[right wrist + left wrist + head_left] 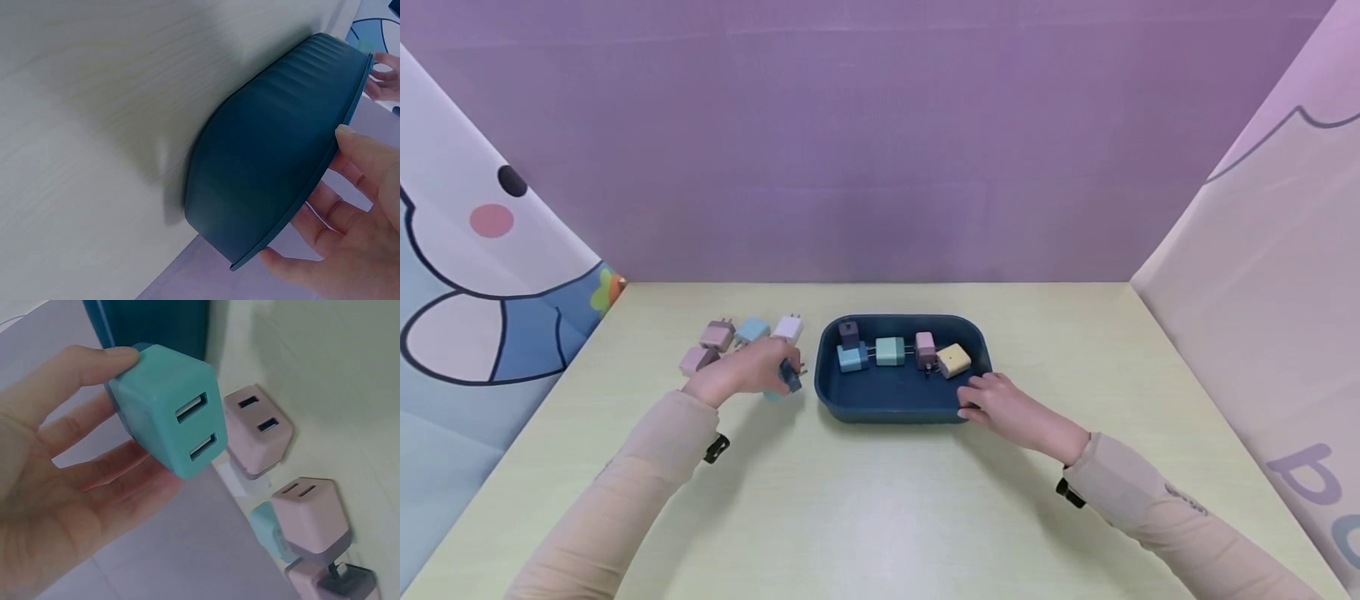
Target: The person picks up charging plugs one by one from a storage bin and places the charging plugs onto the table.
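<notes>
My left hand point(748, 367) pinches a teal USB charger point(165, 412) between thumb and fingers, just left of the tray. Its two USB ports show in the left wrist view, and its prongs point toward the tray in the head view. With thumb and fingers, my right hand point(1011, 410) grips the front right rim of a dark blue tray point(891, 416). Inside lie a purple charger point(848, 334), a blue charger point(852, 359), a mint charger point(890, 351), a pink charger point(925, 348) and a yellow charger point(953, 360).
Beyond the left hand, on the pale wooden table point(887, 508), lie two pink chargers, one farther back point(717, 334), a light blue charger point(752, 330) and a whitish charger point(789, 327). A purple cloth wall point(880, 150) rises behind the table.
</notes>
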`<state>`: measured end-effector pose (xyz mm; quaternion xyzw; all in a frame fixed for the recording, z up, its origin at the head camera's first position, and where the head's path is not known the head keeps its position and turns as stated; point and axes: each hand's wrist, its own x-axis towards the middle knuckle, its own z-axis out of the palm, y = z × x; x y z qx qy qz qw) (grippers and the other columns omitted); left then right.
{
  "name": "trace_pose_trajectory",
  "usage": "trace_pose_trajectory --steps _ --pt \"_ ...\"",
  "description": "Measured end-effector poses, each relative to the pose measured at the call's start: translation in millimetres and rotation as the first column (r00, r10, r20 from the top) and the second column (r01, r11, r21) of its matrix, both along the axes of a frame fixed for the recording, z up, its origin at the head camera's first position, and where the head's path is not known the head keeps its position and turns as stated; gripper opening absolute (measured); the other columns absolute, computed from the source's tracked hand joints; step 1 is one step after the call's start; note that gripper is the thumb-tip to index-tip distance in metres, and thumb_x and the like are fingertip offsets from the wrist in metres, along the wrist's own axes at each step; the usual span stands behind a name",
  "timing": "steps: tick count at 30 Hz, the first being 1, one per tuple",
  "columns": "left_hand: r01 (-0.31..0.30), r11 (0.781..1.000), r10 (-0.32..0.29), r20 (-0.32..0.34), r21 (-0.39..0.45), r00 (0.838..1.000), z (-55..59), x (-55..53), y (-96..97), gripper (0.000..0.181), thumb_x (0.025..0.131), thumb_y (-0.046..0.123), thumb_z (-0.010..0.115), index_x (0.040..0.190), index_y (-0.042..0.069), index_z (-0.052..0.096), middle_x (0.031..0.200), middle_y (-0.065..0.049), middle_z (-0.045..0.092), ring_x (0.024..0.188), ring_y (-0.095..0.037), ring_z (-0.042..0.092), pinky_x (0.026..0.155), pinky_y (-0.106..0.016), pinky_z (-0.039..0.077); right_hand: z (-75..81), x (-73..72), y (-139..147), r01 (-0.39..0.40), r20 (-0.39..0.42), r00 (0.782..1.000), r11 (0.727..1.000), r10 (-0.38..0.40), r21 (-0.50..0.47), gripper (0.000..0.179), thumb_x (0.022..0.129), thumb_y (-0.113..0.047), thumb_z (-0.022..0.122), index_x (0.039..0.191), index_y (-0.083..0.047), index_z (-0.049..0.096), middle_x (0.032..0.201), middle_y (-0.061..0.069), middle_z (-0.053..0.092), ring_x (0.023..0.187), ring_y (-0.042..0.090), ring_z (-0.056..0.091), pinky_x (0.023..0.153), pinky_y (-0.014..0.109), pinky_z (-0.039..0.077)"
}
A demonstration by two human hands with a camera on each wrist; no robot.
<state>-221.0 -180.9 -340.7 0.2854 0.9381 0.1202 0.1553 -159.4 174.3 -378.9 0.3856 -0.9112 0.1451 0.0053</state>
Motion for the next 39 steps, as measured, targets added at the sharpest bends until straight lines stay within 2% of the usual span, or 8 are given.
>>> trace_pose_trajectory --steps 14,22,26,31,39 --pt "0.019 0.999 -0.018 0.014 -0.049 1.000 -19.3 -3.4 -2.5 0.024 0.066 0.004 0.073 0.088 0.003 0.064 0.091 -0.006 0.059 0.084 -0.021 0.055 0.078 -0.036 0.046 0.8 -0.8 0 -0.005 -0.015 1.000 1.000 0.005 0.004 0.016 0.082 -0.014 0.062 0.072 -0.014 0.049 0.066 -0.009 0.037 0.063 0.011 0.032 0.066 0.028 0.028" --pt "0.052 0.998 -0.052 0.000 -0.030 0.999 -29.8 -4.5 -6.0 0.023 0.064 0.002 0.073 0.085 0.000 0.064 0.086 -0.005 0.055 0.082 -0.021 0.054 0.077 -0.034 0.046 0.8 -0.8 0 -0.003 -0.015 1.000 1.000 0.003 0.003 0.017 0.082 -0.014 0.062 0.072 -0.015 0.048 0.066 -0.009 0.036 0.063 0.011 0.032 0.066 0.028 0.028" --pt "0.045 0.998 -0.045 0.003 -0.048 0.999 -33.1 -4.7 -6.6 0.021 0.063 0.001 0.072 0.083 0.002 0.064 0.083 -0.005 0.057 0.080 -0.019 0.053 0.074 -0.033 0.046 0.7 -0.8 -1 0.000 -0.012 1.000 1.000 0.000 0.003 0.015 0.082 -0.014 0.062 0.073 -0.015 0.050 0.067 -0.009 0.037 0.064 0.011 0.033 0.066 0.028 0.029" --pt "0.033 0.997 -0.031 0.037 -0.065 0.999 -34.9 -4.8 -6.1 0.021 0.064 -0.001 0.069 0.084 0.001 0.063 0.082 -0.006 0.060 0.075 -0.017 0.053 0.071 -0.032 0.046 0.5 -0.8 -1 0.004 -0.002 1.000 1.000 -0.004 0.005 0.015 0.082 -0.014 0.061 0.073 -0.015 0.050 0.067 -0.009 0.038 0.064 0.011 0.033 0.066 0.028 0.029" --pt "0.020 0.997 -0.017 0.051 -0.075 0.999 -41.6 -5.5 -5.2 0.020 0.064 -0.001 0.069 0.082 0.003 0.063 0.079 -0.003 0.058 0.073 -0.016 0.050 0.071 -0.032 0.045 -0.7 -0.2 -1 0.003 0.009 1.000 1.000 -0.003 -0.001 0.014 0.083 -0.015 0.061 0.073 -0.014 0.050 0.067 -0.009 0.037 0.064 0.011 0.033 0.067 0.028 0.029"
